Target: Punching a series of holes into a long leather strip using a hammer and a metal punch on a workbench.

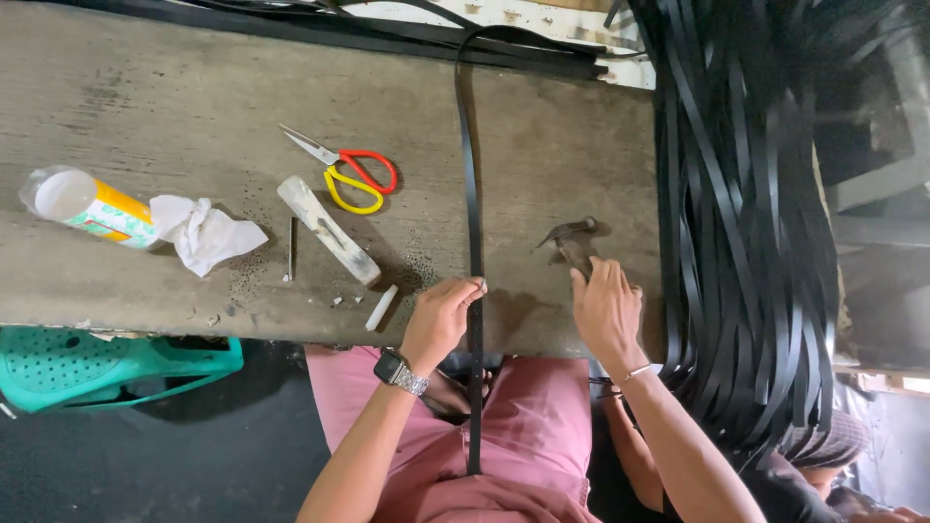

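A long black strap (472,184) runs straight across the worn grey workbench (145,107) and hangs down over my lap. My left hand (441,318), with a watch on the wrist, pinches the strap near the bench's front edge. Just to the right, my right hand (605,308) is closed round the handle of a claw hammer (570,235), whose head rests on the bench pointing away from me.
Red-and-yellow scissors (347,172), a pale wooden block (327,230), a thin metal punch (291,249), a white chalk stick (381,308), a crumpled cloth (206,230) and a lying bottle (85,206) sit at left. Many black straps (746,213) hang at right. A green stool (87,363) stands below.
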